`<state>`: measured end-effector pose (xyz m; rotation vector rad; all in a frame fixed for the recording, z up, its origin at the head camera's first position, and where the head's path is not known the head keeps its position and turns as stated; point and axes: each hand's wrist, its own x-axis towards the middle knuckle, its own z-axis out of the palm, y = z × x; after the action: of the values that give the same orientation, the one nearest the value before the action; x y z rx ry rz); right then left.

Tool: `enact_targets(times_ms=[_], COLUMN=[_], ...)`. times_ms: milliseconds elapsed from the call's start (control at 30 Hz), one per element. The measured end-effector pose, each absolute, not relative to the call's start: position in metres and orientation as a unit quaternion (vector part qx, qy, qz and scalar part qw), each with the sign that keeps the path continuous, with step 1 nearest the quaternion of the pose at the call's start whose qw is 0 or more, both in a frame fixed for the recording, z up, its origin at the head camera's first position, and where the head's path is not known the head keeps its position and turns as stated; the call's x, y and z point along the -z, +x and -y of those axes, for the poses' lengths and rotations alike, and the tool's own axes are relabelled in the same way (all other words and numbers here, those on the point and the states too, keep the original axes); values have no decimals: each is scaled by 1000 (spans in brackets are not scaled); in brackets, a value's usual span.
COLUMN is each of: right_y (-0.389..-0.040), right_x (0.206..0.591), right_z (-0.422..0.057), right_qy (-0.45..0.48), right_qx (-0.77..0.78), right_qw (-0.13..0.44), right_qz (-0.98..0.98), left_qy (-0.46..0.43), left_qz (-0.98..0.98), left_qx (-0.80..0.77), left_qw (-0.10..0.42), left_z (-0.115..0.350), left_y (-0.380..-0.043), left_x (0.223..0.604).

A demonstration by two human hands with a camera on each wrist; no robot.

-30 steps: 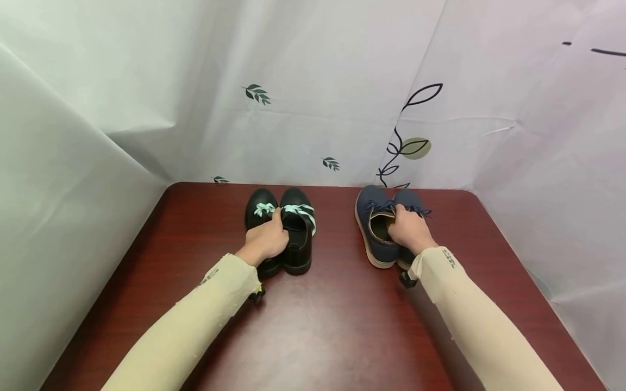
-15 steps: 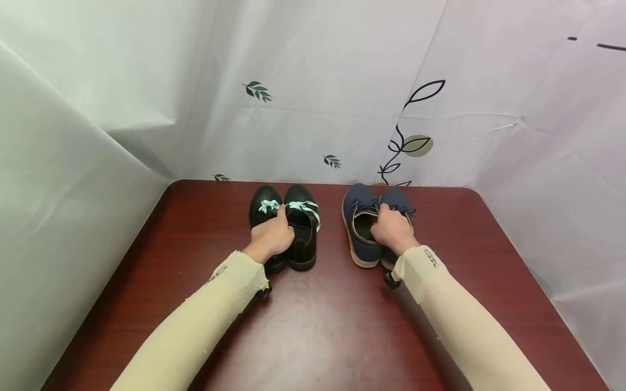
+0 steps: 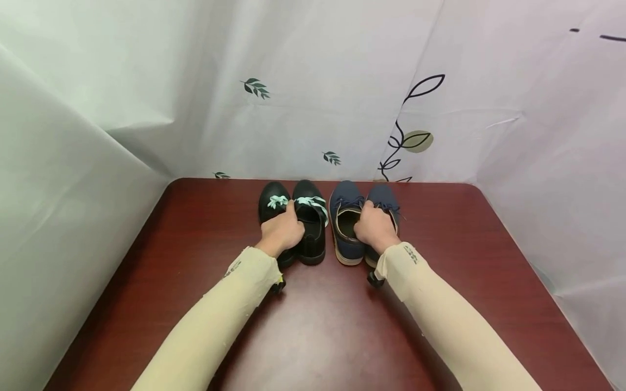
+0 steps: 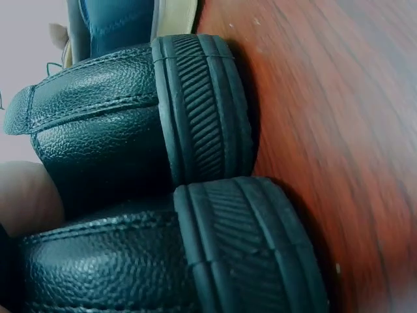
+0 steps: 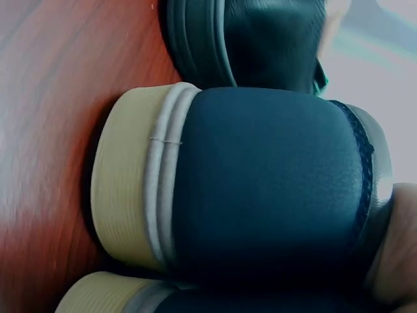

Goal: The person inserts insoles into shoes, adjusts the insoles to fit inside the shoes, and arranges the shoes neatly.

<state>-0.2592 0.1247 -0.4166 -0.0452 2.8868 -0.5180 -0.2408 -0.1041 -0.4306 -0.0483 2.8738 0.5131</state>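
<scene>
My left hand (image 3: 282, 231) grips a pair of black leather shoes by their adjoining inner sides, thumb on top. The left black shoe (image 3: 270, 194) and right black shoe (image 3: 313, 245) stand side by side, toes away from me, with mint laces. Close on their right, a navy shoe (image 3: 349, 247) with a tan sole stands beside its mate (image 3: 381, 194). These two are held at their inner sides by my right hand (image 3: 375, 225). Both wrist views show heels on the wood: a black heel (image 4: 104, 137) and a navy heel (image 5: 260, 176). Fingers inside the shoes are hidden.
The shoes stand at the far edge of a reddish-brown table (image 3: 313, 326). Behind it hangs a white curtain (image 3: 293, 130) with leaf prints, and white sheets also flank both sides.
Both pairs have slid toward each other along the table, the black shoes rightward and the navy ones leftward. The wide gap between them has shrunk to a narrow one. Both grips stay the same.
</scene>
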Motion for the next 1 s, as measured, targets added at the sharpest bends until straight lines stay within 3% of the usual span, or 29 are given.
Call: enact_targets(times_ms=[400,700,1000], right_y=[-257,-250,-246], right_x=[419,421,413], right_z=[-109,-114,-123], right_qy=[0,10,-41], right_qx=[205,218,232], right_qw=[114,111,125], right_qz=[-972,-970,-964], left_qy=[-38,-23,-24], left_qz=[-978,-978,-952], left_qx=[-171,-191,-302], left_qw=[111,83,-50], left_z=[94,91,107], left_y=[-243,-232,-218], left_x=[432,434,438])
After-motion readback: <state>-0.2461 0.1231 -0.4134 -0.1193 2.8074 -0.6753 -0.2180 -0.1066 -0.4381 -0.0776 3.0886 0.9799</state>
